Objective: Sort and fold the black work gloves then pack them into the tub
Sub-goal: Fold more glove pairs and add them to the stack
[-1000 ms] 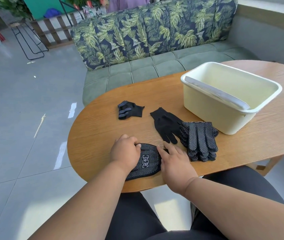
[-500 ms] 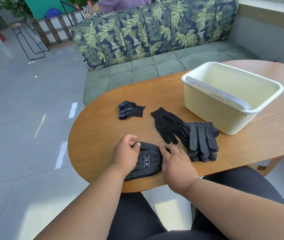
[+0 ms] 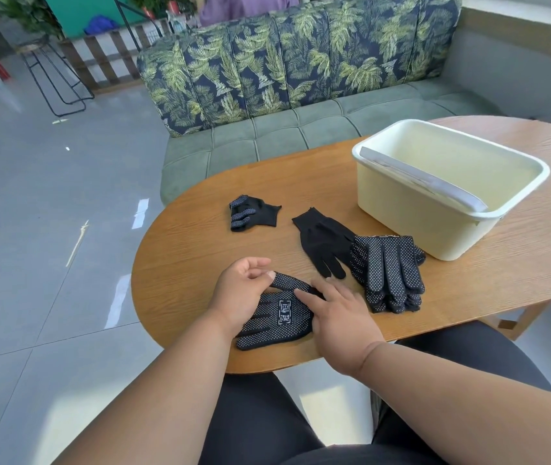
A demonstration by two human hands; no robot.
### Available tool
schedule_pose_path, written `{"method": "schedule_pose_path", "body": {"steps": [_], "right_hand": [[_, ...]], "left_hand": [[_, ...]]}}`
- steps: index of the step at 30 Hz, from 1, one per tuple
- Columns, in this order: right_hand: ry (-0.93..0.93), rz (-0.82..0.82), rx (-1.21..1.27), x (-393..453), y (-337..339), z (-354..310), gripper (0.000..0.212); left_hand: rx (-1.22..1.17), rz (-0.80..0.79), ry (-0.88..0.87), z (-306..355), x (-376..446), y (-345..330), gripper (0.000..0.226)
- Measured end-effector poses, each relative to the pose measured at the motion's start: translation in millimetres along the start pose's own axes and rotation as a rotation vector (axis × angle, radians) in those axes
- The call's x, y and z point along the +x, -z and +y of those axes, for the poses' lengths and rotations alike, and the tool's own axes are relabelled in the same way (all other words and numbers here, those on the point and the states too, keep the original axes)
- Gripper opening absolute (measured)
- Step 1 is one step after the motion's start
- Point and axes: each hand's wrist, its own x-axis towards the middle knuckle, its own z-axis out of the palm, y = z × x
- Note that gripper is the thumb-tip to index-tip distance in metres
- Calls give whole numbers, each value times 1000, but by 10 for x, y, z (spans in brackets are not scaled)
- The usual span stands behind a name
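Four lots of black gloves lie on the oval wooden desk (image 3: 519, 273). Lowest, at the near edge in the lower middle of the frame, is a dotted glove (image 3: 277, 318) with a white printed mark on it, its fingers pointing to the lower left. The left hand (image 3: 238, 290) pinches one lifted flap of this glove between thumb and forefinger. The right hand (image 3: 342, 313) lies flat with straight fingers, pressing on the glove's right side.

Just right of the right hand is a stack (image 3: 388, 273) of dotted gloves, fingers toward the bottom of the frame. A plain glove (image 3: 324, 241) lies flat to the stack's left, and the stack overlaps its edge. Further up and left, well apart from these, sits a small folded glove (image 3: 254, 213).

Right of centre stands the pale yellow tub (image 3: 401, 209), near the stack's upper end. Its grey handle (image 3: 421, 177) rests across the near rim, and no glove shows inside it.

Behind the desk, across the upper frame, is a green sofa (image 3: 267, 142) with a leaf-print back. Dark trousers (image 3: 267, 421) show at the bottom of the frame.
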Motion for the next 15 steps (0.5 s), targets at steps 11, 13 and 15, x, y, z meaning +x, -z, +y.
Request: {"method": "schedule_pose_path", "body": {"steps": [11, 13, 15], "right_hand": [[-19, 17, 72, -9, 6, 4, 54], [-31, 25, 89, -13, 5, -4, 55], [-41, 46, 96, -16, 0, -18, 60]], "left_hand": [[-138, -39, -16, -42, -197, -53, 15], [-150, -58, -14, -87, -226, -60, 16], [-143, -81, -17, -115, -254, -67, 17]]}}
